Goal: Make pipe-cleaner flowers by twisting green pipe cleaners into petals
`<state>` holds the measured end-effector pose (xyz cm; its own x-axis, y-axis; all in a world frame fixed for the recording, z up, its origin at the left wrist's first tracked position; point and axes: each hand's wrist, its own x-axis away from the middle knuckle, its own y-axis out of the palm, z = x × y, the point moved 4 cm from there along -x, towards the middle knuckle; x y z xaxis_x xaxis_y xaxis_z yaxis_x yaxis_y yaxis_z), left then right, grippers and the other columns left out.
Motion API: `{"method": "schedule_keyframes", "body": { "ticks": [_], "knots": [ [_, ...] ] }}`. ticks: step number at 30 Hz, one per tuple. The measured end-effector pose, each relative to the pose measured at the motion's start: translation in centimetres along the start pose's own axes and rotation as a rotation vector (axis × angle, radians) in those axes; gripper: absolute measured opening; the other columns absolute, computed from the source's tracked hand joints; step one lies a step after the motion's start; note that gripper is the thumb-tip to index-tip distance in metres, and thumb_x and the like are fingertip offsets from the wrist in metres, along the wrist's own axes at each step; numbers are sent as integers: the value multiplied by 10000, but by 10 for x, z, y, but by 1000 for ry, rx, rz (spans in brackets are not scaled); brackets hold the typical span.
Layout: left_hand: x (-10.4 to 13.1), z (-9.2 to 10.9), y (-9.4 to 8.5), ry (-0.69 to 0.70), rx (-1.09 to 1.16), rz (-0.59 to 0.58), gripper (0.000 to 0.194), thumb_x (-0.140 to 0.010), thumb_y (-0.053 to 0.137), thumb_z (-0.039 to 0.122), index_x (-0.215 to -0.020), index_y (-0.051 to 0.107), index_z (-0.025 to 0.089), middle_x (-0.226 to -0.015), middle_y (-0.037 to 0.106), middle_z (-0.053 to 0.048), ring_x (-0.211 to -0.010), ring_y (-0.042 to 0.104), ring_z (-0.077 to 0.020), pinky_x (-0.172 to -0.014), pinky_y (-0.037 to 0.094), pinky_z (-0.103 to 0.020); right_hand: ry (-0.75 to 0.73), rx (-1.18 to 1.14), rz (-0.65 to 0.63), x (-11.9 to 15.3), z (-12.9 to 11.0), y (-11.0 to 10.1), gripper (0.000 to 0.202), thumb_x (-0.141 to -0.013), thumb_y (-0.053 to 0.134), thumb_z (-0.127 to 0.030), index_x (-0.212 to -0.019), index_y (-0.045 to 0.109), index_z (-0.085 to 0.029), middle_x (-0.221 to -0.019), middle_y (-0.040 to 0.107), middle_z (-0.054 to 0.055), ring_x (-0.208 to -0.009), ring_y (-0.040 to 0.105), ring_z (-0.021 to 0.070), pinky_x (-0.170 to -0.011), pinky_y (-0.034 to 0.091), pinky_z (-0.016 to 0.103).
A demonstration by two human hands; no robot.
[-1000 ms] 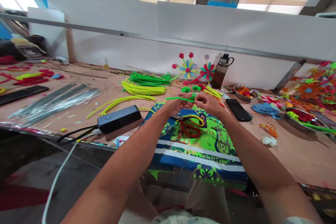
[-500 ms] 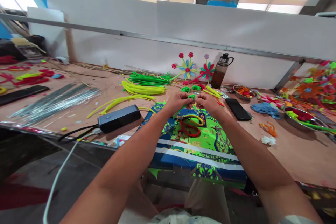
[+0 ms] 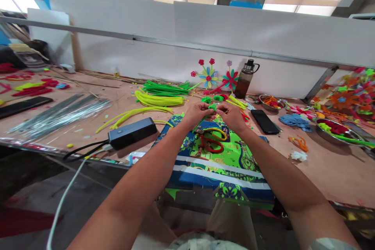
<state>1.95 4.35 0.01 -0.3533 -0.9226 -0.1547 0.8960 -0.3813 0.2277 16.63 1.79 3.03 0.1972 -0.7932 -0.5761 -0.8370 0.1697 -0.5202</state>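
Observation:
Between my fingertips is a green pipe cleaner bent into small loops, its straight tail slanting down to the left. My left hand pinches it from the left side. My right hand has thumb and forefinger closed on its right side. Just below lie scissors with one red and one yellow handle loop, resting on a green and blue patterned bag. Curled green pieces sit on the table behind my hands.
Bundles of green and yellow pipe cleaners lie behind on the left. A black power bank with cables is at front left. On the right are a phone, a bottle and a metal bowl. Silvery wires spread at far left.
My right fingers have shifted slightly left, closer to the left hand. The loops of the green pipe cleaner look more bunched together. The scissors and bag stay put.

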Motion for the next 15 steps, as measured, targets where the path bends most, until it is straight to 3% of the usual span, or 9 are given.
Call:
{"method": "schedule_keyframes", "body": {
  "ticks": [7, 11, 15],
  "knots": [
    [0, -1, 2, 12, -108, -19, 359, -591, 850, 366, -741, 637, 119, -655, 689, -35, -609, 661, -140, -602, 544, -260, 26, 57, -32, 0, -4, -2, 108, -751, 603, -210, -655, 626, -169, -671, 602, 12, -651, 497, 133, -642, 376, 263],
    [0, 0, 2, 15, -127, -16, 364, -610, 829, 395, -761, 640, 123, -660, 687, -36, -623, 662, -146, -631, 551, -277, 173, -53, -41, -1, 1, 0, 140, -738, 603, -283, -676, 636, -162, -617, 573, -12, -582, 461, 116, -590, 357, 255],
    [0, 0, 0, 43, -184, 2, 357, -626, 810, 410, -774, 643, 131, -643, 671, -23, -589, 637, -134, -601, 540, -267, 196, -82, -73, -1, 3, 3, 193, -737, 553, -331, -647, 595, -166, -588, 534, -28, -563, 425, 105, -570, 328, 250]
  ]
}}
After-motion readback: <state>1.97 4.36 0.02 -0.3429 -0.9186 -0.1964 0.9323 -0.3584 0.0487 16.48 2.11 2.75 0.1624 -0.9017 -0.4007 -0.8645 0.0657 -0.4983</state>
